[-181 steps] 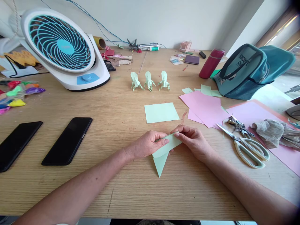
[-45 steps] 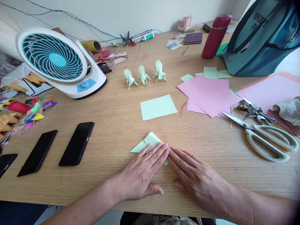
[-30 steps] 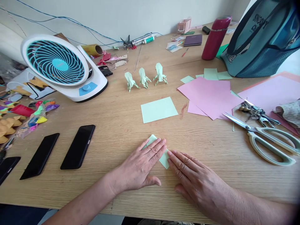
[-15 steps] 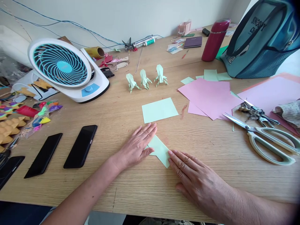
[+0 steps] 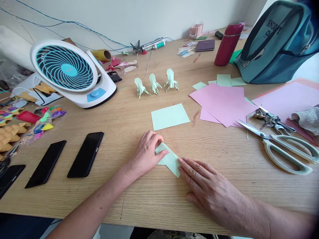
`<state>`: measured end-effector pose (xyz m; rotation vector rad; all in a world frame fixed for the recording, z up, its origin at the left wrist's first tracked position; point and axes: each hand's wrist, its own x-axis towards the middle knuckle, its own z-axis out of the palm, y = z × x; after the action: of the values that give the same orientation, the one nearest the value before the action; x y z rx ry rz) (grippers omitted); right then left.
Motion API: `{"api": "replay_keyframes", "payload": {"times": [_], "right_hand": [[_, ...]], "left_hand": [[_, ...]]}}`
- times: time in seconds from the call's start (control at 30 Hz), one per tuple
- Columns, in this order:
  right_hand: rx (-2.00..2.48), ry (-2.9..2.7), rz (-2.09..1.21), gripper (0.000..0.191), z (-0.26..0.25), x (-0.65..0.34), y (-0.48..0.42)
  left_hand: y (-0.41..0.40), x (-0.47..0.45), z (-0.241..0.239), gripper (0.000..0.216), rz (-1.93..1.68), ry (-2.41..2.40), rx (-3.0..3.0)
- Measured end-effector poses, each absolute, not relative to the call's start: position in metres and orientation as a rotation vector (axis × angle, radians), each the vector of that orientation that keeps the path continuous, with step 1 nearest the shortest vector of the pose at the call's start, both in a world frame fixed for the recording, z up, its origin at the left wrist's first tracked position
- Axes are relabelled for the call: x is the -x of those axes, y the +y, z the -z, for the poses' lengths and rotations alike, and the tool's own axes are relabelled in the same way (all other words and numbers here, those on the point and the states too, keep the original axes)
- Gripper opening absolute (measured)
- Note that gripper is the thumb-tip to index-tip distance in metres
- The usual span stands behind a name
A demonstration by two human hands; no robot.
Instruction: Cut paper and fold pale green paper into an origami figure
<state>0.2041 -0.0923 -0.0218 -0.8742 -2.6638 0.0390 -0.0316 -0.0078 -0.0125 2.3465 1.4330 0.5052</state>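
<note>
A folded piece of pale green paper [image 5: 169, 162] lies on the wooden table between my hands. My left hand [image 5: 149, 149] pinches its upper left end, thumb on top and fingers curled behind the edge. My right hand [image 5: 208, 187] rests flat with its fingers stretched out, the fingertips touching the paper's right edge. Just beyond, a flat pale green rectangle of paper [image 5: 170, 117] lies by itself. Farther back stand three folded green paper figures, among them a left one [image 5: 141, 87], a middle one [image 5: 155, 84] and a right one [image 5: 171, 79].
Large scissors [image 5: 279, 139] and a bunch of keys [image 5: 272, 120] lie to the right, beside pink paper sheets [image 5: 224, 101]. A red bottle [image 5: 228, 44] and a blue bag [image 5: 276, 46] stand behind. On the left are a fan [image 5: 68, 69] and several phones, one a black phone [image 5: 86, 155].
My left hand has gone from lying flat on the folded paper to curling its fingers and pinching the upper end. My right hand has hardly moved.
</note>
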Motion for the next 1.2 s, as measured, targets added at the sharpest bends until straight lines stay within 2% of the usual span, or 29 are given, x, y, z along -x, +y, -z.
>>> {"api": "replay_keyframes", "payload": {"times": [0.17,0.33,0.47,0.63,0.97,1.2], "right_hand": [[0.903,-2.601,-0.316,0.037,0.016,-0.209,-0.087],[1.125,-2.192,-0.926,0.043,0.011,-0.214,-0.076],[1.273,-1.869,-1.3,0.022,0.005,-0.211,-0.065],[1.348,-1.751,-1.342,0.029,0.005,-0.204,-0.06],[1.363,-1.787,-1.392,0.031,-0.001,-0.195,-0.034],[1.376,-1.687,-1.422,0.032,0.005,-0.197,-0.027]], "left_hand": [[-0.006,0.025,0.001,0.02,-0.48,1.415,-2.044],[-0.004,0.018,-0.009,0.023,-0.52,1.175,-1.722],[0.0,0.006,-0.01,0.02,-0.425,1.019,-1.644],[0.004,-0.007,-0.009,0.025,-0.413,0.921,-1.56],[0.012,0.001,0.0,0.037,-0.56,0.912,-1.418],[0.018,0.013,-0.001,0.041,-0.517,0.908,-1.495]]}}
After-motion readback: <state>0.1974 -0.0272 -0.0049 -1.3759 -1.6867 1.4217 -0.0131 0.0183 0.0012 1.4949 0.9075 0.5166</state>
